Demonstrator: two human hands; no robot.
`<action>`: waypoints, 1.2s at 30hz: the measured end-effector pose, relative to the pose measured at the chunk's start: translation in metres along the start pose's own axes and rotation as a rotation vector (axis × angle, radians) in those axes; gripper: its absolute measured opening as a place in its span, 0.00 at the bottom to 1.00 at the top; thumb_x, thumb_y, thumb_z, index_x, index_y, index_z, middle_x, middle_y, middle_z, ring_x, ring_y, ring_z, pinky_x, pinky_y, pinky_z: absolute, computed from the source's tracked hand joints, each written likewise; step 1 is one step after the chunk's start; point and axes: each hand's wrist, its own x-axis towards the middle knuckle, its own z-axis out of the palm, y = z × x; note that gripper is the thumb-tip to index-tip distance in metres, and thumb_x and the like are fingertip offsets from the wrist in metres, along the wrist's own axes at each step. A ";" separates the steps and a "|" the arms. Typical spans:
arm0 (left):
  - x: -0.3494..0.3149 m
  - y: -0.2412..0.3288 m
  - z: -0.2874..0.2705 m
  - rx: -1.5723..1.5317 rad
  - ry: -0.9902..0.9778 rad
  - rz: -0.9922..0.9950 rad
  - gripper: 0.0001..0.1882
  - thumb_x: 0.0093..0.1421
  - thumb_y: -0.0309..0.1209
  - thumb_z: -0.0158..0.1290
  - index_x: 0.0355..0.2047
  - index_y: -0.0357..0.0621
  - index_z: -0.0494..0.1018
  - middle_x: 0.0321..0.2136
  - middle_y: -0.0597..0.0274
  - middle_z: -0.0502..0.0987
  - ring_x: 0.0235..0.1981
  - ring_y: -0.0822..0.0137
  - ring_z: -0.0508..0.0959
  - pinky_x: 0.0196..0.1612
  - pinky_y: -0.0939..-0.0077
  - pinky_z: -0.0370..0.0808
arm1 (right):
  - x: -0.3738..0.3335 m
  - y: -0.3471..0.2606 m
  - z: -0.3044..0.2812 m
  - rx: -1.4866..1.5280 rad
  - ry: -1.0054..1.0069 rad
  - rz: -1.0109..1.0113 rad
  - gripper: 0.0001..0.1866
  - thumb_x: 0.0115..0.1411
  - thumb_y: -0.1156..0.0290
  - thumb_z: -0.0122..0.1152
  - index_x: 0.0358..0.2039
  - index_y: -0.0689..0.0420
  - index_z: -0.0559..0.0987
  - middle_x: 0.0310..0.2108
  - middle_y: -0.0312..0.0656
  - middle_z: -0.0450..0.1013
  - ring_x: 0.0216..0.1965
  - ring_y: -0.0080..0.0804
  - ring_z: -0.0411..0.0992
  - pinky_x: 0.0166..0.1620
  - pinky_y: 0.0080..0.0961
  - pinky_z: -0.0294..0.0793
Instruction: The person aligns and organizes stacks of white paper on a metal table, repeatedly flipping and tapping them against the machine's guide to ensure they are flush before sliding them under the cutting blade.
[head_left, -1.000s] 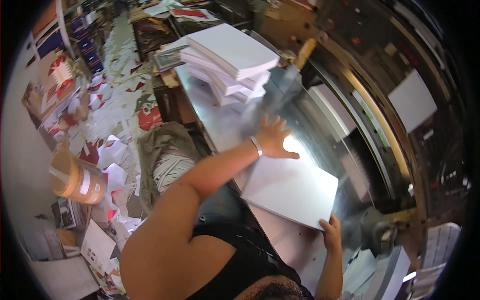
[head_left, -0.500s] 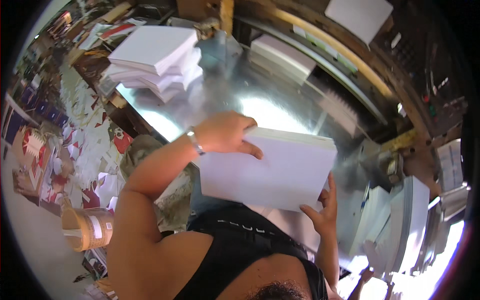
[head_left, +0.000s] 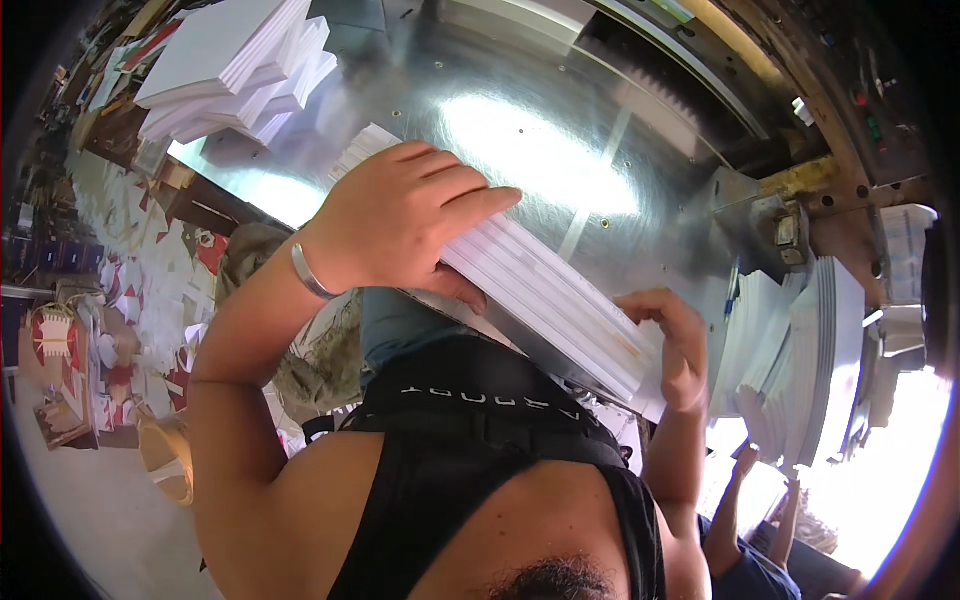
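**Paper bundle [head_left: 560, 305] tipped between two hands**

It sits edge-up at the near side of the metal bench [head_left: 400, 75]. The left hand [head_left: 395, 220] clasps it between thumb and fingers; the right hand [head_left: 675, 335] bends its fingers at the other end, whether pinching I cannot tell. Uneven or loosened hold could let sheets slip apart or drop off the front. A paper stack [head_left: 215, 60] stands farther left.

Paper block [head_left: 545, 295], near edge of worktop [head_left: 395, 85]: white, thin grey stripes lengthwise. Worktop: silver-grey, bright white patches. Pile [head_left: 212, 62], far left corner: white. Bracelet [head_left: 309, 274]: silver.
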 end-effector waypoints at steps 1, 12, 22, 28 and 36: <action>0.001 0.001 -0.001 0.010 0.019 -0.004 0.38 0.44 0.61 0.61 0.46 0.43 0.78 0.38 0.61 0.79 0.39 0.60 0.78 0.47 0.65 0.75 | 0.011 -0.009 0.001 -0.002 0.004 -0.001 0.37 0.45 0.43 0.74 0.41 0.65 0.79 0.29 0.39 0.76 0.32 0.28 0.72 0.37 0.26 0.69; -0.026 0.032 0.006 0.059 0.185 -0.067 0.23 0.53 0.48 0.61 0.45 0.49 0.81 0.49 0.63 0.79 0.52 0.59 0.78 0.59 0.60 0.72 | 0.066 -0.039 -0.011 -0.418 -0.265 0.211 0.24 0.47 0.66 0.75 0.44 0.59 0.79 0.34 0.39 0.75 0.34 0.29 0.72 0.40 0.26 0.71; -0.035 0.030 0.019 -0.055 0.373 -0.054 0.16 0.48 0.38 0.68 0.37 0.50 0.83 0.43 0.69 0.82 0.46 0.66 0.80 0.56 0.64 0.73 | 0.085 -0.041 0.022 -0.341 -0.635 0.222 0.32 0.50 0.58 0.73 0.54 0.57 0.75 0.39 0.44 0.78 0.39 0.35 0.76 0.40 0.34 0.76; -0.039 0.033 0.022 -0.043 0.392 -0.063 0.14 0.49 0.39 0.68 0.37 0.53 0.83 0.42 0.72 0.82 0.46 0.67 0.79 0.59 0.61 0.69 | 0.079 -0.040 0.023 -0.583 -0.338 -0.016 0.26 0.51 0.68 0.69 0.51 0.62 0.76 0.34 0.49 0.78 0.32 0.30 0.76 0.36 0.29 0.74; -0.056 0.025 0.019 0.156 0.393 -0.231 0.17 0.48 0.50 0.67 0.36 0.61 0.82 0.44 0.72 0.79 0.54 0.61 0.74 0.68 0.47 0.52 | 0.083 -0.108 -0.006 -0.743 -0.137 0.037 0.23 0.53 0.79 0.63 0.51 0.66 0.76 0.40 0.52 0.79 0.39 0.31 0.78 0.43 0.27 0.76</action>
